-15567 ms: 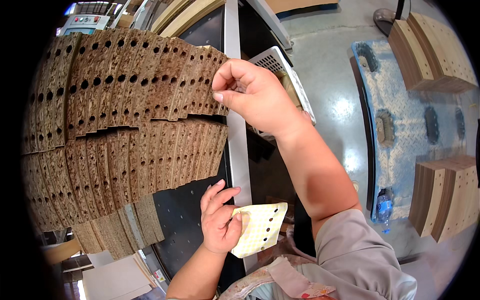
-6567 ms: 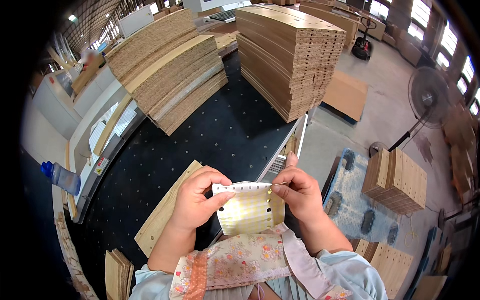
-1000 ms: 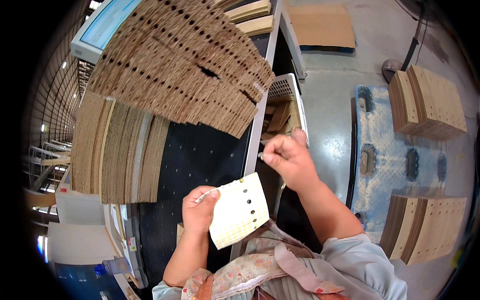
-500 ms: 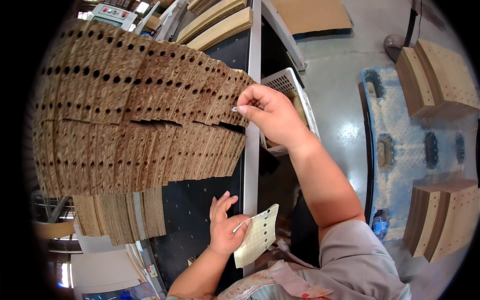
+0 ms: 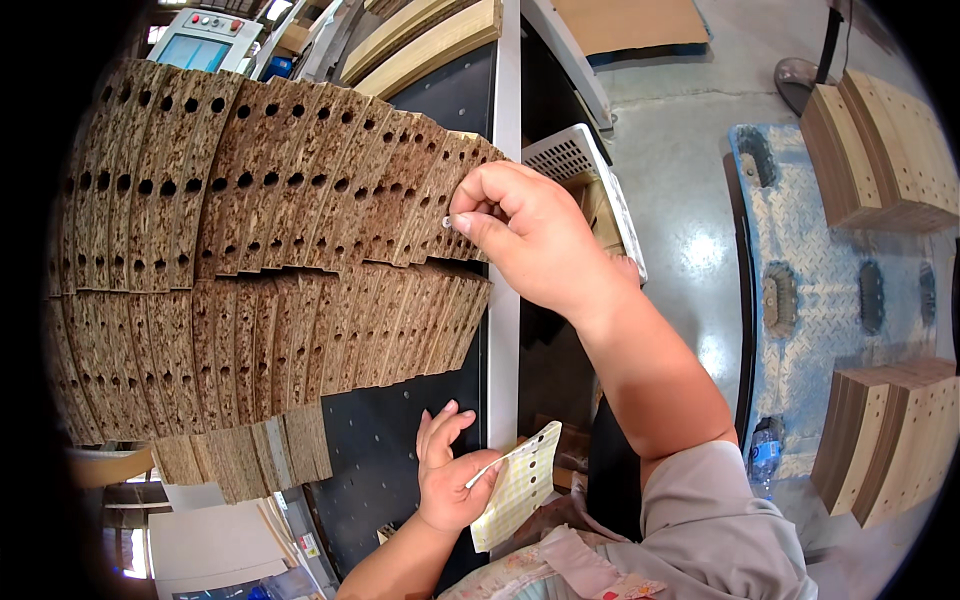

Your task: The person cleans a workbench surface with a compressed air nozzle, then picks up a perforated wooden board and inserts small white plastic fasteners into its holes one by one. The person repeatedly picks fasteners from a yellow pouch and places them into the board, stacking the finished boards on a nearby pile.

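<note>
boards [image 5: 270, 225] come first, a great big pile, with rough brown ends facing the person and rows of round, dark holes [image 5: 271, 178] in them. a blue pallet [image 5: 815, 310] lies well off to the right, with wood stacks [image 5: 890, 150] on it. the black table [image 5: 370, 440] shows below the pile, and a white basket [image 5: 560, 157] is just past its right edge. the two hands are apart. the right hand [image 5: 530, 235] is up by the right end of the pile, with thumb and finger pinched on something tiny. the left hand [image 5: 450, 490] is lower, near the table edge; its thumb grips a yellow checked sheet [image 5: 520, 490], and its other fingers stick up, spread out. the sheet is tilted, with a line of dark spots along one side. smallest of all is the pale bit [image 5: 447, 222] at the right fingertips, in front of the board ends. i cannot tell if it touches the wood. the step in hand looks like bringing the bit to one board's end. i think the next move calls for a light pinch, a steady hand and a good look at the right spot, with the sheet kept out of the way.
</note>
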Motion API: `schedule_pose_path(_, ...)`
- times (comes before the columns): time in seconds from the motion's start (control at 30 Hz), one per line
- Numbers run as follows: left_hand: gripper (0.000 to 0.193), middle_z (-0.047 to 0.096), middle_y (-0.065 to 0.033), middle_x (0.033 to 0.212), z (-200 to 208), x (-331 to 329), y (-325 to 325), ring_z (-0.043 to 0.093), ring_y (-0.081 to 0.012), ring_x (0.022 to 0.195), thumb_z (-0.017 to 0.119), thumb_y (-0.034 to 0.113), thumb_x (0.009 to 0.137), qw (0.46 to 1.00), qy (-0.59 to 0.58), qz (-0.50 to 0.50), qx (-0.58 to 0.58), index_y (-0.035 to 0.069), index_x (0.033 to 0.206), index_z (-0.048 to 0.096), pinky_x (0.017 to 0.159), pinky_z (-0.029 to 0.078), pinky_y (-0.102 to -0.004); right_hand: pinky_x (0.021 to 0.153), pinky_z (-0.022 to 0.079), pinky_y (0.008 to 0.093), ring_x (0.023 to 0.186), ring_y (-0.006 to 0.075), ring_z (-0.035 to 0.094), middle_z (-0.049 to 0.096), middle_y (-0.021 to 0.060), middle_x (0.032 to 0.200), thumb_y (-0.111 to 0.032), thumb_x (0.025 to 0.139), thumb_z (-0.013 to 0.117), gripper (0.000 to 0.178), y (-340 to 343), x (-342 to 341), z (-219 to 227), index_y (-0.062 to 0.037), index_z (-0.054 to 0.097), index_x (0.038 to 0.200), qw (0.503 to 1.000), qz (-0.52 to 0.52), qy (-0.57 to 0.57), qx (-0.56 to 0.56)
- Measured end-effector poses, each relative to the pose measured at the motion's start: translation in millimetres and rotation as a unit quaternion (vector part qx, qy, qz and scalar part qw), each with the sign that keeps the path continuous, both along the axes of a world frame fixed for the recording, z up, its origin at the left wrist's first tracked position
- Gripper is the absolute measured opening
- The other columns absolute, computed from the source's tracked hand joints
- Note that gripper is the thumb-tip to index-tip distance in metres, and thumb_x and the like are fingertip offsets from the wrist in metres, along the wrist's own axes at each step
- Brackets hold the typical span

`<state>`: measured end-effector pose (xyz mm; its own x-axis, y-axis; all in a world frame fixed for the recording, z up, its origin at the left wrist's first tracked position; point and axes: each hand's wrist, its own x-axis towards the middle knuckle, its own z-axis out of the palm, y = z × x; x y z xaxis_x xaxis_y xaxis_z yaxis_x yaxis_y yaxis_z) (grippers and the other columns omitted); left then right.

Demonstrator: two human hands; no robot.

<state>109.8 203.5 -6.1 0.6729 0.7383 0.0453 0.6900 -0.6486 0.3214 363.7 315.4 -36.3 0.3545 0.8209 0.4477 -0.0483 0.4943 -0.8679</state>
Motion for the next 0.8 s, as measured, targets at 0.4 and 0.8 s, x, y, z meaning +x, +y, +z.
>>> schedule_pose_path(0.4, 0.01, 0.049, -0.0146, 0.124, 0.9, -2.3, 0.0, 0.041, -0.0375, 0.125, 0.072, 0.008, 0.067, 1.0, 0.006, -0.006, -0.017, 0.011, 0.077, 0.072, 0.106, 0.02, -0.0592, 0.071, 0.046, 0.0333, 0.077, 0.0224, 0.055, 0.057, 0.0077, 0.081, -0.003, 0.08, 0.062, 0.009, -0.5, -10.9, -1.7, -0.0036, 0.056, 0.087, 0.997, -0.061, 0.037, 0.005)
schedule_pose_path(0.8, 0.011, 0.049, -0.0146, 0.124, 1.5, -1.4, 1.0, 0.041, -0.037, 0.126, 0.072, 0.008, 0.066, 1.0, 0.002, -0.008, -0.02, 0.011, 0.077, 0.072, 0.106, 0.021, -0.0591, 0.069, 0.046, 0.025, 0.075, 0.0112, 0.055, 0.056, 0.0022, 0.079, 0.001, 0.081, 0.062, 0.012, 1.3, -13.7, -1.6, -0.0032, 0.055, 0.089, 0.978, 0.064, 0.176, 0.089)
